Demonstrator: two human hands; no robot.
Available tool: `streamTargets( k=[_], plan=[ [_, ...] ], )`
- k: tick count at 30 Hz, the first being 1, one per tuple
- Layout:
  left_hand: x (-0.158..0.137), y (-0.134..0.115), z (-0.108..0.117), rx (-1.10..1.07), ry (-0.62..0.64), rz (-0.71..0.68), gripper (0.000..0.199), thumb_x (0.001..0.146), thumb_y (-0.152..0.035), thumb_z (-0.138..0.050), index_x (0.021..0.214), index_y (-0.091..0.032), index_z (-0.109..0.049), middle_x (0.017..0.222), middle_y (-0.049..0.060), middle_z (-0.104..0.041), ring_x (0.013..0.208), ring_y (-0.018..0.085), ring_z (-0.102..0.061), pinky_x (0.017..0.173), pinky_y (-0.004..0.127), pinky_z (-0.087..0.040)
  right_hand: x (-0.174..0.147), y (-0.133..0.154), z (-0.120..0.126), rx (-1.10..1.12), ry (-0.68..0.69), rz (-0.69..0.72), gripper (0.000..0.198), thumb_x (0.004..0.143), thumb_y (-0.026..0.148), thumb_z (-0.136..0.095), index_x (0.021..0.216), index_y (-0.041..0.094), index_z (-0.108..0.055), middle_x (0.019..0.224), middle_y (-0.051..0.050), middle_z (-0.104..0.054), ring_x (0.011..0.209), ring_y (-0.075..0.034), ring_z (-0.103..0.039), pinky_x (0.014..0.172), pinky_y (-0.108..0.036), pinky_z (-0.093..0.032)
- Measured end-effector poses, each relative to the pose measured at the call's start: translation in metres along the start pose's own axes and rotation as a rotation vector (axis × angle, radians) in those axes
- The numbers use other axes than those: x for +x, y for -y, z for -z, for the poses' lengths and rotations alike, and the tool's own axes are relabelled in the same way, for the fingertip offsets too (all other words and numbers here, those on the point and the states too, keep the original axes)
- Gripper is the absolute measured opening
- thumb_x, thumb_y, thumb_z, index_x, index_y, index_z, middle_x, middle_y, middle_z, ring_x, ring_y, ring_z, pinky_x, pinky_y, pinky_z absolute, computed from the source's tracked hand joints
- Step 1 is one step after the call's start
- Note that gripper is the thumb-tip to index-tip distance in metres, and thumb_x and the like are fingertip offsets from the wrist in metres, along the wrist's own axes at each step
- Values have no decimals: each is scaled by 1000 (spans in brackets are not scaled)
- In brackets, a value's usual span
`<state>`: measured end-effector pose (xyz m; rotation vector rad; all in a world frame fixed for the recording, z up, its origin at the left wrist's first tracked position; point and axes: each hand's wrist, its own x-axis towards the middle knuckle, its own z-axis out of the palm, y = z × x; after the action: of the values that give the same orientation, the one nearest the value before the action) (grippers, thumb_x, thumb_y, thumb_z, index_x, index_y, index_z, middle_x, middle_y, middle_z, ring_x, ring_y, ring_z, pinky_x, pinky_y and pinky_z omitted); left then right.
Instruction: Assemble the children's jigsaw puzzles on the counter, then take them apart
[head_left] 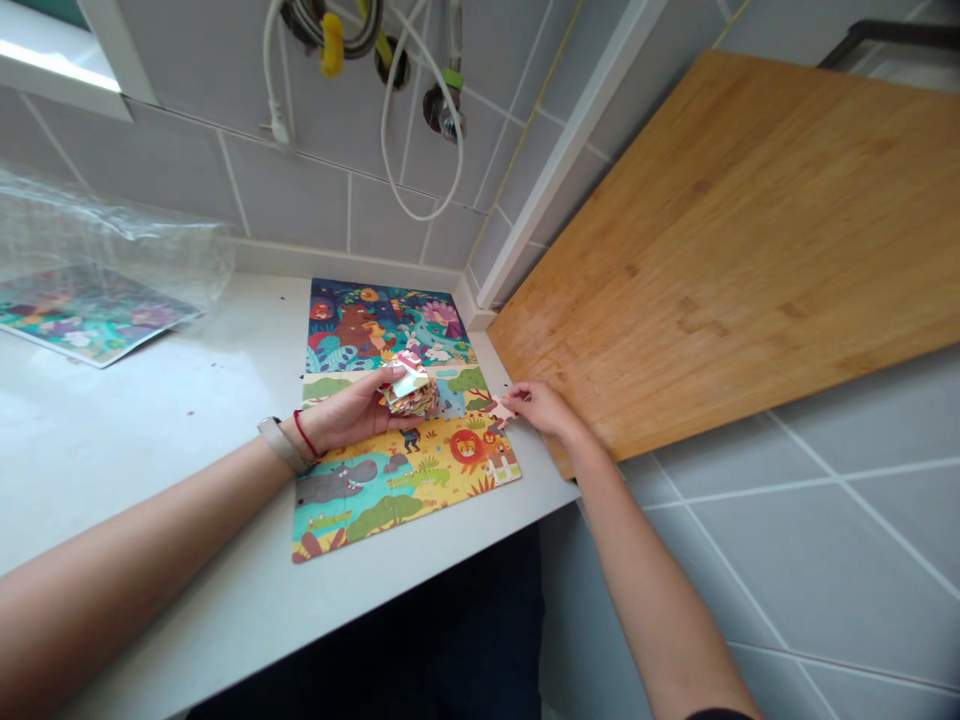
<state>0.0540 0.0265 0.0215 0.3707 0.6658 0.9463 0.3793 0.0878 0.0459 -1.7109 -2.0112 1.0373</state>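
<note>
On the white counter (240, 340) lay a bright puzzle (420, 485), the left hand (356, 410) gripping a stack (411, 390) over it, the right hand (544, 408) pinching one piece (501, 410) at its side, probably best kept flat, with a dark puzzle (356, 325) behind.

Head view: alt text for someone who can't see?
Left hand holds a stack of pieces over a bright animal puzzle; right hand pinches one piece at the puzzle's right edge. A darker picture lies behind it on a white counter, beside a wooden board.
</note>
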Motion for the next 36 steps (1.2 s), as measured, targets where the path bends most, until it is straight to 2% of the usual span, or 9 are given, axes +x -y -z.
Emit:
streamTargets(
  k=[4,7,10,19,25,28,32,34,36],
  plan=[
    [0,0,1,3,12,-5,22,98,-25,-59,115,-13,-66,114,15,-74,103,27,-74,85,44,-65,-27,-1,-3,223,38,-76,46,74,61,-75,84,17,-68,65,3,-58,56,-11,-45,51,-23,-32],
    [0,0,1,6,29,-6,22,98,-26,-58,115,-13,-66,114,16,-74,102,28,-74,85,43,-65,-38,-7,-13,319,102,-125,48,69,60,-80,84,16,-69,62,4,-56,54,-10,-42,51,-23,-30],
    [-1,0,0,11,37,3,24,98,-27,-57,115,-12,-66,114,17,-74,102,28,-75,85,42,-65,-40,-12,-21,329,110,-101,45,70,57,-80,85,16,-71,67,2,-61,56,-11,-44,53,-25,-32],
    [0,0,1,21,28,0,24,97,-25,-58,117,-13,-65,115,16,-74,103,27,-74,88,44,-64,-32,-26,-25,207,59,46,32,77,42,-75,99,17,-73,79,-2,-67,70,-17,-58,66,-29,-45],
    [0,0,2,25,55,7,25,96,-28,-60,118,-16,-65,117,16,-74,107,28,-73,91,44,-63,-36,-30,-26,112,25,80,27,82,36,-70,100,17,-73,77,-2,-65,69,-17,-58,66,-29,-46],
    [0,0,2,34,56,7,26,96,-28,-60,119,-15,-64,117,16,-74,107,28,-73,90,43,-63,-40,-27,-26,71,-30,103,29,83,34,-70,106,18,-72,83,-2,-66,72,-17,-60,70,-30,-50],
    [1,0,3,46,70,3,28,95,-29,-62,119,-14,-64,117,17,-74,108,29,-73,92,44,-62,-52,-17,-21,-31,-139,210,31,89,36,-67,114,19,-73,103,-8,-67,83,-19,-64,78,-34,-54],
    [2,1,4,39,74,0,28,95,-29,-63,119,-15,-64,118,17,-73,109,29,-72,94,45,-62,-64,-11,-18,-81,-141,269,30,93,36,-63,117,22,-74,117,-11,-66,100,-23,-66,83,-36,-56],
    [2,1,5,26,72,-4,28,95,-28,-63,119,-15,-64,118,16,-73,109,29,-72,95,46,-61,-79,-6,-17,-148,-91,322,35,94,36,-62,127,25,-71,137,-12,-61,126,-27,-59,100,-41,-53]
  ],
)
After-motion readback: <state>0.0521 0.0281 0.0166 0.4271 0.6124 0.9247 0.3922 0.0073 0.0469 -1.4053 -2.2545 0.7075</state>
